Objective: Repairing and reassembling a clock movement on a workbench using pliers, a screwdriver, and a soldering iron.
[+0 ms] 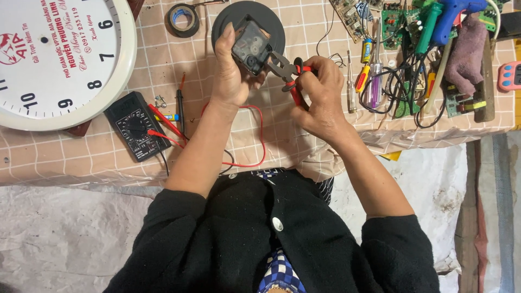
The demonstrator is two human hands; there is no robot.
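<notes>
The left hand [233, 73] has a tight grip on a small black clock box [251, 48]. The fingers curl around its left side and the thumb sits under it. The box is held up over the bench [304, 146], just in front of a round black disc [271, 19] that lies there.

The right hand [320, 92] is clenched around the red handles of a pair of pliers [287, 73]. The metal tip of the pliers touches the right side of the clock box. The two hands are close together.

Below the hands, a thin red wire [260, 135] loops on the checked cloth of the bench. To the left lies a black meter [137, 126] with a red probe [163, 120] and a black probe [179, 108] beside it. Farther left is a big white clock face [59, 59] with black numbers. A roll of black tape [183, 20] sits near the top, left of the disc.

To the right of the hands lie some screwdrivers [369, 76] with yellow, red and purple handles. Past them is a heap of green circuit boards [396, 21], black wires, a blue glue gun [453, 16] and a purple rag [467, 51]. A small pink timer [510, 76] sits at the far right edge.

The person wears a black top with a white button.
</notes>
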